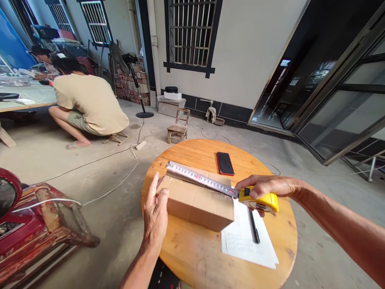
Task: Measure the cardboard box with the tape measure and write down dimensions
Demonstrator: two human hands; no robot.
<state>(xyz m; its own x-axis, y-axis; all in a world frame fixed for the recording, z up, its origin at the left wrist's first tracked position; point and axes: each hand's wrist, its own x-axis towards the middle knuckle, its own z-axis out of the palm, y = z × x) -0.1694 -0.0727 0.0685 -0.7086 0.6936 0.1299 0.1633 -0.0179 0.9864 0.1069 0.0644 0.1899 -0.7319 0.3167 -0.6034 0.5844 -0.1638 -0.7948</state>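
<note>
A brown cardboard box (pixel 195 202) lies on a round wooden table (pixel 192 257). My left hand (pixel 156 210) grips its left end, thumb at the near corner and index finger stretched upward; the other fingers are mostly hidden. In my right hand (pixel 258 188) is a yellow tape measure (pixel 264 202), held beyond the box's right end. Its pulled-out blade (pixel 198 177) runs along the box top, with the free end at the far left corner. Under the tape measure and partly beneath the box are white sheets with writing (pixel 240 241), with a black pen (pixel 254 228) on top.
A red-edged phone (pixel 225 163) lies at the table's far side. Beyond it stands a small wooden chair (pixel 178 127). Cables (pixel 132 160) cross the floor. To the left are a red machine on a wooden stool (pixel 54 216), a crouching person (pixel 87 100) and a standing fan (pixel 135 76).
</note>
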